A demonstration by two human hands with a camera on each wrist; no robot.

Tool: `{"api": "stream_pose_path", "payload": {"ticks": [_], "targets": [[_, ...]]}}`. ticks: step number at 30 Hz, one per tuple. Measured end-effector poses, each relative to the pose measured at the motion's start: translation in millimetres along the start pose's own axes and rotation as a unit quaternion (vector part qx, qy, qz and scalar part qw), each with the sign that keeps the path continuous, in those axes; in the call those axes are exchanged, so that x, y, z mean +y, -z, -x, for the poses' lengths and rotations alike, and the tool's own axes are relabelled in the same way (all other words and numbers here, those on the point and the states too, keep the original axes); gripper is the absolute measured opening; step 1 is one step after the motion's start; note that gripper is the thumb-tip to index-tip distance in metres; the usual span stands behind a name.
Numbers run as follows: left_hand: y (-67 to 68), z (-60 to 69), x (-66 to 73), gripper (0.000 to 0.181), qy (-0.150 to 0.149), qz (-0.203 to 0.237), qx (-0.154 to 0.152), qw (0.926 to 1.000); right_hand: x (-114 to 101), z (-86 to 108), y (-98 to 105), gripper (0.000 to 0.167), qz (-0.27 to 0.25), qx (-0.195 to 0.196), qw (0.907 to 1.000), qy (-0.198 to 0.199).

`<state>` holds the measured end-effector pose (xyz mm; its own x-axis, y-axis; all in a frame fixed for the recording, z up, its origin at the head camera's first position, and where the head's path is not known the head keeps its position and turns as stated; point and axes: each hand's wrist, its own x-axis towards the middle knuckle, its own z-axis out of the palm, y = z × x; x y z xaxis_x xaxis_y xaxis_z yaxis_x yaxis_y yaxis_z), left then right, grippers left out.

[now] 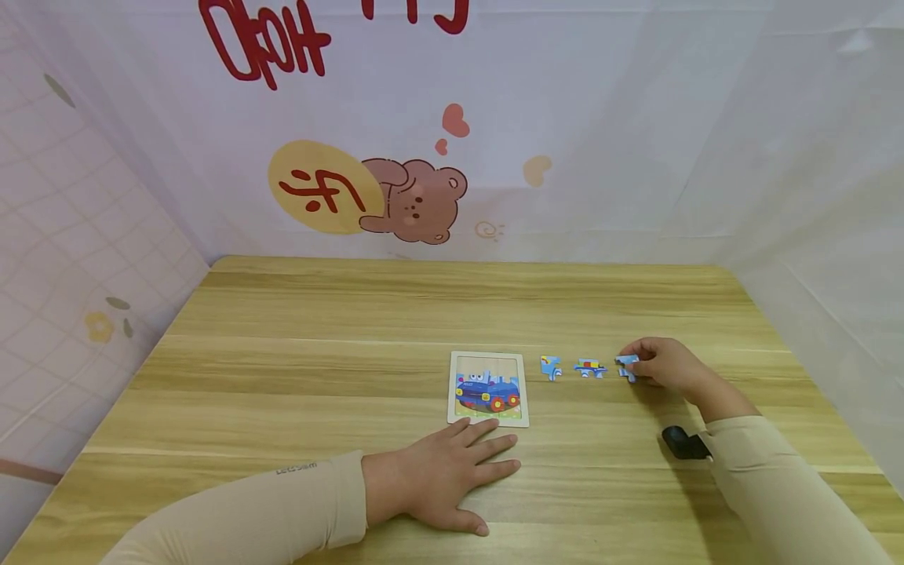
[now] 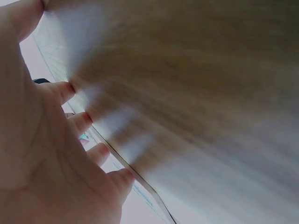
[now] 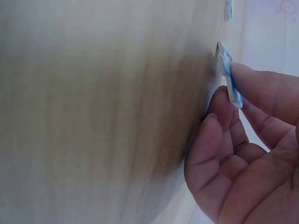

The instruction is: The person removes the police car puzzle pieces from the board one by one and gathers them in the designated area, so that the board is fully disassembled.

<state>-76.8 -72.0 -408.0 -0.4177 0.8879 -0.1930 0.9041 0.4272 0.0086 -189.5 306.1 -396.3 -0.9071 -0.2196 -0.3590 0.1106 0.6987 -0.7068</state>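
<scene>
A jigsaw puzzle in a white square frame [image 1: 524, 392] shows a blue cartoon car on the table, its upper part bare. My left hand [image 1: 448, 475] lies flat with fingers spread, its fingertips at the frame's lower edge. Farther right, my right hand [image 1: 667, 365] pinches a light-blue puzzle piece [image 1: 625, 362] between thumb and fingers. The right wrist view shows that same puzzle piece [image 3: 230, 79] tilted on edge, close to the tabletop. Two more pieces lie in a row between frame and right hand: a blue-and-white piece [image 1: 549, 367] and a piece with red and yellow [image 1: 589, 366].
The wood-grain table [image 1: 318, 314] reaches back to a white cloth backdrop [image 1: 600, 157] printed with a bear and red lettering. A black device [image 1: 683, 443] sticks out from the right sleeve at the wrist.
</scene>
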Motion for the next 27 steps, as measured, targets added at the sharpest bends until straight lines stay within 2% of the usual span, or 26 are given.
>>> {"api": "stream_pose_path", "payload": {"ticks": [17, 27], "targets": [[-2.0, -0.6, 0.4, 0.076, 0.003, 0.001, -0.002, 1.0, -5.4, 0.7, 0.0, 0.026, 0.025, 0.015, 0.9992, -0.029], [-1.6, -0.9, 0.8, 0.076, 0.004, 0.006, -0.004, 1.0, -5.5, -0.8, -2.8, 0.021, 0.049, 0.035, 0.9981, -0.01]]}}
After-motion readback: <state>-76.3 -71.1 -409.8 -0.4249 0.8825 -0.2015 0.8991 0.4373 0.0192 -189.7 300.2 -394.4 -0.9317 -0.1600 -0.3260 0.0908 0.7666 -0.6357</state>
